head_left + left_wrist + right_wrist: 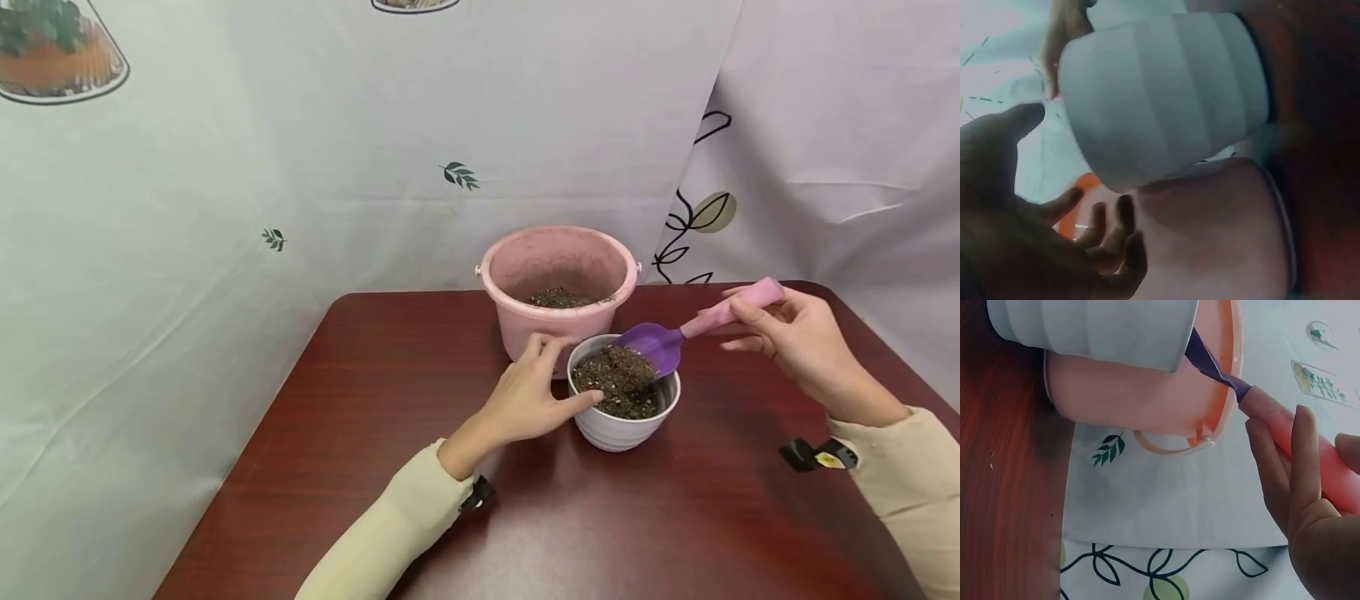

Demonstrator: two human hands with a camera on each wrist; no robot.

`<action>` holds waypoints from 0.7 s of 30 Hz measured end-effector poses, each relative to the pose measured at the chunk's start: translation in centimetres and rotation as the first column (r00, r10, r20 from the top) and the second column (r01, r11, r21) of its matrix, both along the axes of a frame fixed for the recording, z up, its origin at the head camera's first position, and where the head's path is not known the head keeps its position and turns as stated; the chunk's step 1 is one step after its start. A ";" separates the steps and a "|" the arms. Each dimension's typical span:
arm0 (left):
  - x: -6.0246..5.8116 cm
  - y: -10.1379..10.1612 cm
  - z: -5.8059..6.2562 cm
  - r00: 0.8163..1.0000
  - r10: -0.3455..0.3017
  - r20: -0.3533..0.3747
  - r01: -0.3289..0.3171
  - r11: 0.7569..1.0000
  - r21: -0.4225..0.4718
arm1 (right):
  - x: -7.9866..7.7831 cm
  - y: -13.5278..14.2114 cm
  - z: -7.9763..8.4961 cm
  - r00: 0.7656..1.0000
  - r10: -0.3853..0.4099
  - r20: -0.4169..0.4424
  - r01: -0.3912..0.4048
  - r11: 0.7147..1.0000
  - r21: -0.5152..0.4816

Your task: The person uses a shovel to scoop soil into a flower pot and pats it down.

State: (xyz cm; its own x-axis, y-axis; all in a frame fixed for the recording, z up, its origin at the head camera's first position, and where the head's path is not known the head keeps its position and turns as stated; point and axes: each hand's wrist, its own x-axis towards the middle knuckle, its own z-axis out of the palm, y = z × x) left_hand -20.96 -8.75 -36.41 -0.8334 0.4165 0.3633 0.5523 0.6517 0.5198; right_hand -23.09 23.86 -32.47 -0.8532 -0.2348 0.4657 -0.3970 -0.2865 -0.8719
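Note:
A white ribbed plant pot [624,432] stands upright on the table, with dark, white-flecked soil [617,377] in it. My right hand [806,342] holds a small garden trowel by its pink handle [1275,415]. The trowel's purple blade [651,346] dips over the pot's rim, tilted down into the soil. At the pot's left side is my left hand [528,393], thumb and fingers spread around the rim. In the left wrist view those fingers [1099,228] are loosely bent and grip nothing.
Right behind the pot stands a pink bucket [525,321], with soil [558,298] low inside and its handle [1172,450] hanging down. The dark red table [375,400] ends at a hanging white cloth [360,150] with leaf prints.

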 end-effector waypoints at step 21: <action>-0.4 -0.4 -0.2 0.995 -0.004 0.098 0.018 0.990 -0.137 | 0.0 -0.7 2.1 0.983 -0.070 -0.172 0.088 0.991 0.098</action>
State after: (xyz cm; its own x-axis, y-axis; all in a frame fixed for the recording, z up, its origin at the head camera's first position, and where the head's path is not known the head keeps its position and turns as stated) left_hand -21.37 -9.16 -36.65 -0.8570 0.4662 0.2196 0.5112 0.7150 0.4769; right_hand -23.06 23.17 -30.33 -0.7830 -0.2249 0.5800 -0.5579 -0.1586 -0.8146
